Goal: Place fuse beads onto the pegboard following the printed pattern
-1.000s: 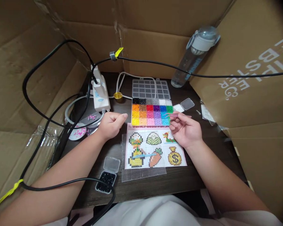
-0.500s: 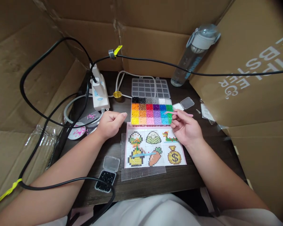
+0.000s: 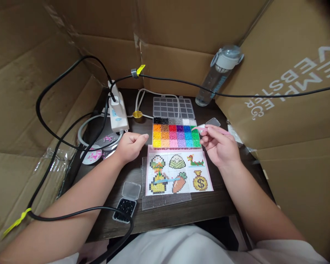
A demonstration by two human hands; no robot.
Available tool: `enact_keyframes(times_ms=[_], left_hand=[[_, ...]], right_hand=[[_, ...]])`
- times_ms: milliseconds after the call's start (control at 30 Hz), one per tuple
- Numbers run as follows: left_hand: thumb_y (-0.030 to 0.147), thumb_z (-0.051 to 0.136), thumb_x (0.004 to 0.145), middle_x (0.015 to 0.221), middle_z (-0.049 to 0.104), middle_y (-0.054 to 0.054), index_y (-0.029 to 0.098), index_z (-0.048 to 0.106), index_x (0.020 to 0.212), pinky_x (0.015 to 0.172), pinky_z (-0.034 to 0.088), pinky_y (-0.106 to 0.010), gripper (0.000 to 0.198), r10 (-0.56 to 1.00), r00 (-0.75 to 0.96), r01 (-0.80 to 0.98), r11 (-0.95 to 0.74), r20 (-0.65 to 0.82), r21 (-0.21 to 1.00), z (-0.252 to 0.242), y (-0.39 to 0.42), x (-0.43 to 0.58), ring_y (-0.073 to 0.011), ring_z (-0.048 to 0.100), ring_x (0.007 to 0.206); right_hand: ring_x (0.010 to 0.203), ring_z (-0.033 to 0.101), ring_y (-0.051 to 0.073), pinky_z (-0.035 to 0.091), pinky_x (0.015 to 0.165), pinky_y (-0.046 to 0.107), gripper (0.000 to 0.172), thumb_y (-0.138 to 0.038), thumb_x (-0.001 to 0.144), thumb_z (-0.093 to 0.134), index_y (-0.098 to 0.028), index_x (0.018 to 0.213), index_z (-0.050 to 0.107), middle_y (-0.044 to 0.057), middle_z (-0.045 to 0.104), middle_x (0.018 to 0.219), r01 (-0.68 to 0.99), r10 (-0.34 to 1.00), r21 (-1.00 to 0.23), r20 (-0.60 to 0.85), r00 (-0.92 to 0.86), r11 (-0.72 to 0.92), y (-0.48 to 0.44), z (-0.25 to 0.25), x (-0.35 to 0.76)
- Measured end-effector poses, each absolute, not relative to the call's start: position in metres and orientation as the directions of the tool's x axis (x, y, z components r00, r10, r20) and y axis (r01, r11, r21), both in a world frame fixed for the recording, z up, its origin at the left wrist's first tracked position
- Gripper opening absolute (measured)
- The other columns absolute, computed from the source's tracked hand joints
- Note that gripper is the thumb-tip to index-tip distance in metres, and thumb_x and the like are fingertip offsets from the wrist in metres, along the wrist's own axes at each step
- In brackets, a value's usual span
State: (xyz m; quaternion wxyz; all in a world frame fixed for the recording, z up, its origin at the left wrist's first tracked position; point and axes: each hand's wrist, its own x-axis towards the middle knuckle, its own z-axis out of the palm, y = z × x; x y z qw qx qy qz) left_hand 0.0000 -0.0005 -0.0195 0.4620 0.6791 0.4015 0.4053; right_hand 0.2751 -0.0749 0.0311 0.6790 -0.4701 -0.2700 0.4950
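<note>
Right hand [image 3: 222, 148] pinches pink tweezers [image 3: 200, 128] by thumb and fingers, tips at the right side of the bead box [image 3: 176, 147], presumably for lifting 1 bead at a time; left hand [image 3: 133, 145] rests curled tight, contents not visible.

We wear a loose, pale grey-white top [image 3: 178, 246], its cloth creased into soft, shadowed folds across the front. Our right sleeve [image 3: 287, 251] looks wide and short, finishing in a plain edge; just a sliver of the left sleeve [image 3: 64, 259] shows, equally pale. Our left forearm [image 3: 96, 187], right forearm [image 3: 255, 198] and fingers [image 3: 133, 146] are bare.
</note>
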Motion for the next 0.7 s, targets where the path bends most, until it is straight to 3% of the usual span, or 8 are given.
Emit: enact_keyframes(times_ms=[133, 300, 400, 600, 700], left_hand=[[0.034, 0.055, 0.082, 0.041, 0.026, 0.004, 0.019, 0.027, 0.042, 0.041, 0.019, -0.024, 0.052, 0.919, 0.352, 0.178, -0.249, 0.175, 0.952, -0.019, 0.0, 0.0, -0.0054, 0.026, 0.04], [0.033, 0.055, 0.082, 0.041, 0.026, 0.004, 0.019, 0.027, 0.042, 0.041, 0.019, -0.024, 0.051, 0.919, 0.354, 0.178, -0.246, 0.171, 0.953, -0.019, -0.001, 0.0, -0.0052, 0.026, 0.04], [0.032, 0.055, 0.082, 0.04, 0.026, 0.004, 0.019, 0.027, 0.042, 0.041, 0.019, -0.024, 0.051, 0.922, 0.344, 0.171, -0.245, 0.175, 0.954, -0.019, -0.001, 0.001, -0.0052, 0.026, 0.04], [0.032, 0.054, 0.083, 0.041, 0.027, 0.004, 0.019, 0.028, 0.042, 0.041, 0.021, -0.024, 0.05, 0.926, 0.345, 0.197, -0.232, 0.154, 0.953, -0.017, -0.002, 0.001, -0.0052, 0.027, 0.04], [0.032, 0.053, 0.083, 0.04, 0.027, 0.004, 0.019, 0.029, 0.041, 0.041, 0.022, -0.024, 0.05, 0.925, 0.345, 0.202, -0.238, 0.158, 0.95, -0.017, -0.002, 0.001, -0.0052, 0.027, 0.04]], right_hand=[[0.052, 0.06, 0.009, 0.054, 0.052, 0.023, 0.012, -0.022, 0.07, 0.077, -0.019, 0.082, 0.073, -0.001, 0.07, 0.066, -0.24, 0.907, -0.946, 0.105, 0.407, 0.217, -0.068, 0.044, 0.273], [0.06, 0.066, 0.012, 0.058, 0.059, 0.027, 0.012, -0.027, 0.077, 0.073, -0.021, 0.088, 0.075, 0.001, 0.072, 0.074, 0.114, 0.838, -0.944, 0.329, 0.436, 0.311, -0.064, 0.026, 0.254], [0.062, 0.067, 0.012, 0.058, 0.06, 0.029, 0.011, -0.027, 0.078, 0.072, -0.019, 0.085, 0.075, 0.003, 0.072, 0.081, 0.222, 0.845, -0.93, 0.36, 0.396, 0.292, -0.066, 0.011, 0.245], [0.058, 0.066, 0.014, 0.058, 0.057, 0.03, 0.018, -0.028, 0.079, 0.07, -0.017, 0.092, 0.072, 0.002, 0.071, 0.07, 0.26, 0.791, -0.929, 0.362, 0.493, 0.263, -0.066, 0.004, 0.246], [0.059, 0.066, 0.013, 0.058, 0.059, 0.029, 0.015, -0.027, 0.082, 0.067, -0.016, 0.091, 0.072, 0.003, 0.071, 0.076, 0.321, 0.767, -0.908, 0.404, 0.498, 0.27, -0.067, 0.006, 0.248]])
